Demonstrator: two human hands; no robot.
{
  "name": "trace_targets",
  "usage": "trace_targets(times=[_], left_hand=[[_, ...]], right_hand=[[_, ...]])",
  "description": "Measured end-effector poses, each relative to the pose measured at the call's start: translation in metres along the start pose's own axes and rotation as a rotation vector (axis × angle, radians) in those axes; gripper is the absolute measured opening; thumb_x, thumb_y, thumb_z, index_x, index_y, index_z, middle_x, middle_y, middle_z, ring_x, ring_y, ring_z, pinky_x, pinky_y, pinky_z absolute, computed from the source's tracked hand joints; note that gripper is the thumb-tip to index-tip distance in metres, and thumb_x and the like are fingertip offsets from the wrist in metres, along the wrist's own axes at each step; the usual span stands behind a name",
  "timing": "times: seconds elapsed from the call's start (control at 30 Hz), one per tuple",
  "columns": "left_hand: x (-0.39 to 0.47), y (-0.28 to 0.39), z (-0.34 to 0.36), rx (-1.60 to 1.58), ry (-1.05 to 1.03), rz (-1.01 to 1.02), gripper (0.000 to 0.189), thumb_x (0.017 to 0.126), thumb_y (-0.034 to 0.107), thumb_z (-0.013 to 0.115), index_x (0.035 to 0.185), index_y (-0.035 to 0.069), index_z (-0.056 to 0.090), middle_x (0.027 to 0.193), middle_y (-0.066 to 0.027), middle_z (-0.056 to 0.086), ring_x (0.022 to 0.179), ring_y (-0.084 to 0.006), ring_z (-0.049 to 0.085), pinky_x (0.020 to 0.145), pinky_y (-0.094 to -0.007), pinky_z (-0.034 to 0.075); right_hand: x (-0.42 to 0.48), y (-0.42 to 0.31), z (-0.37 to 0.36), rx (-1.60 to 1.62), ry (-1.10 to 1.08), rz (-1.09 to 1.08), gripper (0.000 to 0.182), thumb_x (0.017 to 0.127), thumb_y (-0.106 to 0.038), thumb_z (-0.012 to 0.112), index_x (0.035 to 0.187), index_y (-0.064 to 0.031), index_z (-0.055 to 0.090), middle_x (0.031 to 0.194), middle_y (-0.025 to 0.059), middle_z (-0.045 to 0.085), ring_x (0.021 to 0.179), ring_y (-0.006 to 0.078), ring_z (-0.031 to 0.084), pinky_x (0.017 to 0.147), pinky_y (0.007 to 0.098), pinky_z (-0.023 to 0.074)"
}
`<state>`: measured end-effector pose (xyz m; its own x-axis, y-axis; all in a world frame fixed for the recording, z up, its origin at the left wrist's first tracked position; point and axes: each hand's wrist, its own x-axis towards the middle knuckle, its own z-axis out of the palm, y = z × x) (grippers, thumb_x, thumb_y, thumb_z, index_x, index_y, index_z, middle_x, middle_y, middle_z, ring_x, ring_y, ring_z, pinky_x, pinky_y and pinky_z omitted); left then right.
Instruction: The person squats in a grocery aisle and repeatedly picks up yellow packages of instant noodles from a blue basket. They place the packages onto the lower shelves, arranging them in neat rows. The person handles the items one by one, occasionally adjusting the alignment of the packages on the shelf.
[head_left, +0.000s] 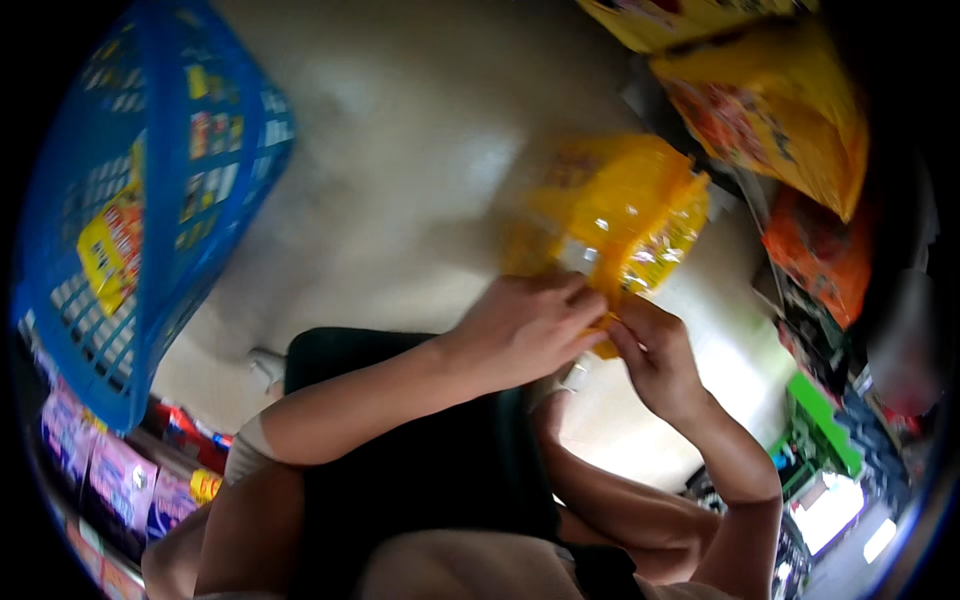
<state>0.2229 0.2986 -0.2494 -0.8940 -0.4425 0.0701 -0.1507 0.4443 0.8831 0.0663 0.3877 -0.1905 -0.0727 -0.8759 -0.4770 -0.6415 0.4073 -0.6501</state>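
Note:
A translucent yellow-orange plastic bag (626, 187) stands before me, with shiny yellow packets (664, 251) showing through its side. Its top is bunched towards me. My left hand (529, 326) grips the bunched plastic, fingers curled around it. From the other side, my right hand (660, 349) pinches the same part between thumb and fingers. The two hands nearly touch. Blur and the fingers hide whether the plastic is knotted there.
A blue plastic basket (154, 195) stands at left, holding a yellow packet (112, 251). Large yellow bags (772, 112) and an orange bag (817, 247) line the right. Purple packages (120, 480) sit at lower left, a green crate (825, 424) at lower right. Pale floor (375, 150) lies between.

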Motion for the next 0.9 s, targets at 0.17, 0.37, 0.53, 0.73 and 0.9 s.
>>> trace_targets(times=[0.17, 0.37, 0.53, 0.73, 0.9], left_hand=[[-0.010, -0.004, 0.013, -0.115, 0.105, 0.076, 0.012, 0.075, 0.017, 0.059, 0.076, 0.006, 0.055, 0.074, -0.0083, 0.057, 0.068, -0.0220, 0.059, 0.059, -0.0329, 0.049], [-0.002, 0.018, 0.034, -0.200, 0.146, 0.074, 0.016, 0.076, 0.019, 0.059, 0.078, 0.004, 0.052, 0.077, -0.0090, 0.054, 0.074, -0.0261, 0.057, 0.061, -0.0373, 0.048], [0.007, 0.036, 0.065, -0.306, 0.253, 0.026, 0.009, 0.076, 0.012, 0.057, 0.075, 0.004, 0.054, 0.075, -0.0108, 0.055, 0.071, -0.0282, 0.056, 0.062, -0.0379, 0.046], [0.005, -0.001, 0.017, -0.315, 0.170, -0.115, 0.006, 0.078, 0.007, 0.057, 0.080, 0.002, 0.054, 0.076, -0.0139, 0.056, 0.071, -0.0325, 0.056, 0.062, -0.0382, 0.045], [0.008, 0.007, -0.003, -0.255, 0.156, -0.041, 0.009, 0.078, 0.004, 0.055, 0.087, 0.003, 0.052, 0.084, -0.0127, 0.056, 0.078, -0.0298, 0.057, 0.068, -0.0370, 0.046]], right_hand=[[-0.005, -0.011, 0.011, -0.028, 0.015, -0.071, 0.012, 0.079, 0.004, 0.052, 0.090, 0.0036, 0.057, 0.081, 0.0189, 0.057, 0.073, 0.0351, 0.057, 0.066, 0.0353, 0.0457], [-0.029, -0.002, -0.009, -0.163, -0.074, 0.019, 0.006, 0.082, 0.001, 0.051, 0.085, 0.0042, 0.055, 0.077, 0.0203, 0.054, 0.068, 0.0359, 0.054, 0.060, 0.0351, 0.0432], [-0.048, -0.009, -0.023, -0.274, -0.016, -0.037, 0.010, 0.076, -0.001, 0.059, 0.085, -0.0025, 0.062, 0.081, 0.0152, 0.061, 0.071, 0.0330, 0.059, 0.063, 0.0376, 0.0477], [-0.001, -0.013, -0.040, -0.186, -0.068, 0.026, 0.019, 0.082, -0.018, 0.058, 0.093, -0.0032, 0.060, 0.084, 0.0156, 0.059, 0.079, 0.0316, 0.059, 0.069, 0.0372, 0.0474], [0.010, 0.025, -0.047, -0.489, 0.376, -0.192, 0.019, 0.077, 0.002, 0.057, 0.096, -0.0009, 0.057, 0.097, 0.0151, 0.056, 0.084, 0.0306, 0.057, 0.069, 0.0355, 0.0464]])
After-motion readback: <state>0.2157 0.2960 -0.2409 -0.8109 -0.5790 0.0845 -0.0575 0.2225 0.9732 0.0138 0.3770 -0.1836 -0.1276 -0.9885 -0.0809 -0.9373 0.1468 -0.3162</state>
